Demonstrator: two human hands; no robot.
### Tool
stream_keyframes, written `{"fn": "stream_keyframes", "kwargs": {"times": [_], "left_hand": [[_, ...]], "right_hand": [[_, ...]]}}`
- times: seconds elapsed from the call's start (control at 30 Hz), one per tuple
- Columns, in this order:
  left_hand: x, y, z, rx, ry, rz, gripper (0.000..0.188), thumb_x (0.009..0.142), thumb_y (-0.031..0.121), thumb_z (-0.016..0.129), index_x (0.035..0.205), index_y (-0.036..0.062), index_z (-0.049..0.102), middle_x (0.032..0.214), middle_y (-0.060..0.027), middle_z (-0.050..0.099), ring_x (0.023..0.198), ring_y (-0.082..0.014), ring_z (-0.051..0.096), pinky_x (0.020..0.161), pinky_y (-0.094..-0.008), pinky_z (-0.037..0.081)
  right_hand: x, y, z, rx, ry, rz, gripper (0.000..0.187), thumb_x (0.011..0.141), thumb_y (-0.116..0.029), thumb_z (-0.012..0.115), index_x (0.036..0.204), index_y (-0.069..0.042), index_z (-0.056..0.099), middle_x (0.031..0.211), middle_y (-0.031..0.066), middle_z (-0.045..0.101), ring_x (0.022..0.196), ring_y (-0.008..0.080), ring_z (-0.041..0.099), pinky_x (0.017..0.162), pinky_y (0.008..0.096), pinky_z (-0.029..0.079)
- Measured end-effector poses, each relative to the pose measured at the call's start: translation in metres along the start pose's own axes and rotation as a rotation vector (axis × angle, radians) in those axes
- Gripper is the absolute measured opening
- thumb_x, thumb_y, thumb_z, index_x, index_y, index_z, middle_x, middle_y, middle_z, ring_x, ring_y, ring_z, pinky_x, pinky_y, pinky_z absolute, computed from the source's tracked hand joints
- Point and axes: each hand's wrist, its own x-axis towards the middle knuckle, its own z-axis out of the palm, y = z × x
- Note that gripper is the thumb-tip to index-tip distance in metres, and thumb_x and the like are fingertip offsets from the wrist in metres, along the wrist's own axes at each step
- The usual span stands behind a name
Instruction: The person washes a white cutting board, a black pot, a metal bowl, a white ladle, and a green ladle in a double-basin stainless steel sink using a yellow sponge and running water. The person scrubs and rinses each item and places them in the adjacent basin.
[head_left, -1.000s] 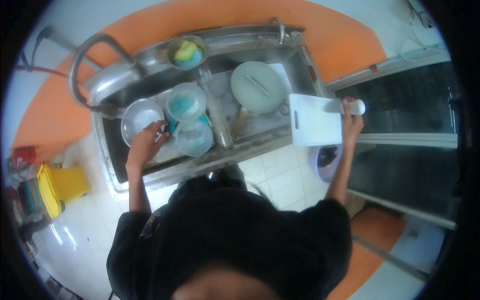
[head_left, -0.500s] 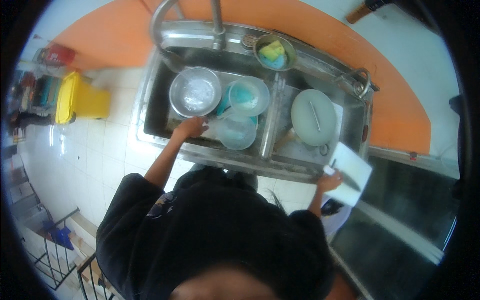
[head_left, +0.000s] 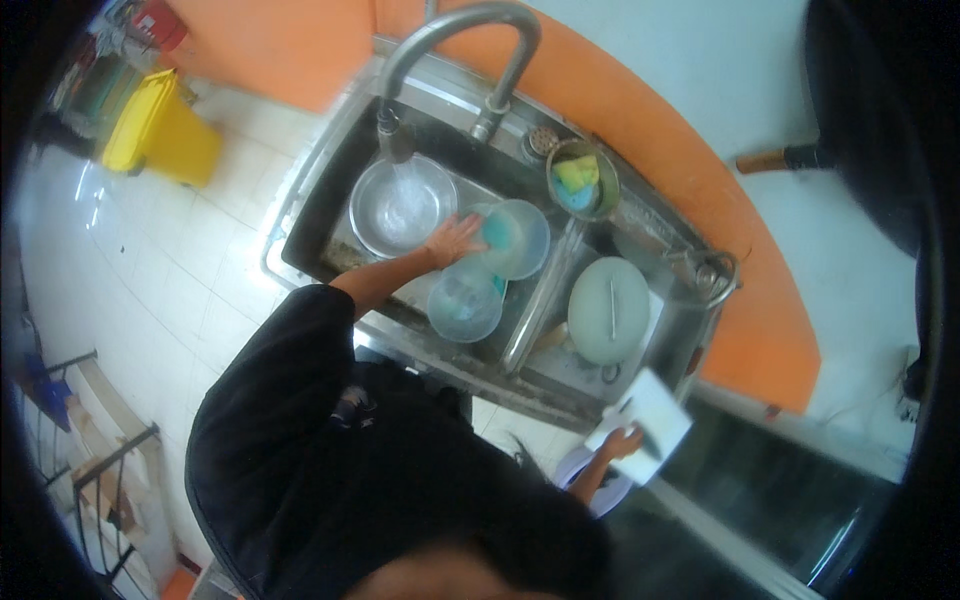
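My left hand point(head_left: 455, 241) reaches into the left basin, fingers apart, at the left edge of a clear plastic bowl point(head_left: 531, 240) with something teal in or beneath it. I cannot tell whether it touches the bowl. Just nearer to me sits a second clear bowl point(head_left: 464, 312). Beyond the hand, a round metal bowl point(head_left: 385, 222) stands beneath the tap, with water in it. My right hand point(head_left: 624, 442) grips the near left edge of a white board point(head_left: 662, 408) beside the sink's near right corner. A dark, long, narrow shape shows on the board's face; its kind is unclear.
A curved metal tap point(head_left: 520, 50) arches over the left basin. In the right basin lies an oval pale-green lid point(head_left: 609, 312). A small bowl with sponges point(head_left: 578, 172) stands on the back ledge. Below the board is a lilac tub point(head_left: 607, 496). A yellow bin point(head_left: 185, 140) stands at left.
My left hand has moved right, from beside the metal bowl to the clear bowl, and its fingers have spread. My right hand keeps hold of the board. The whole view has turned.
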Motion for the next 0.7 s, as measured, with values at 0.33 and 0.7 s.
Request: {"fn": "stream_keyframes", "kwargs": {"times": [0.33, 0.7], "left_hand": [[0.013, -0.029, -0.063, -0.4, -0.002, 0.179, 0.015, 0.08, 0.022, 0.057, 0.088, 0.0096, 0.056, 0.08, -0.0079, 0.056, 0.079, -0.0274, 0.059, 0.081, -0.0412, 0.044], [-0.1, -0.098, -0.123, -0.339, 0.081, -0.228, 0.023, 0.081, 0.027, 0.054, 0.079, 0.0042, 0.057, 0.081, -0.0133, 0.06, 0.075, -0.0325, 0.059, 0.07, -0.0425, 0.046]], "right_hand": [[-0.016, -0.163, -0.023, 0.694, -0.02, -0.058, 0.028, 0.072, 0.003, 0.048, 0.098, -0.002, 0.058, 0.097, 0.0105, 0.057, 0.091, 0.0232, 0.052, 0.082, 0.0347, 0.04], [-0.118, -0.428, -0.025, 0.985, -0.803, -0.879, 0.022, 0.08, -0.007, 0.056, 0.102, -0.004, 0.057, 0.101, 0.0097, 0.059, 0.098, 0.0229, 0.054, 0.092, 0.0361, 0.036]]}}
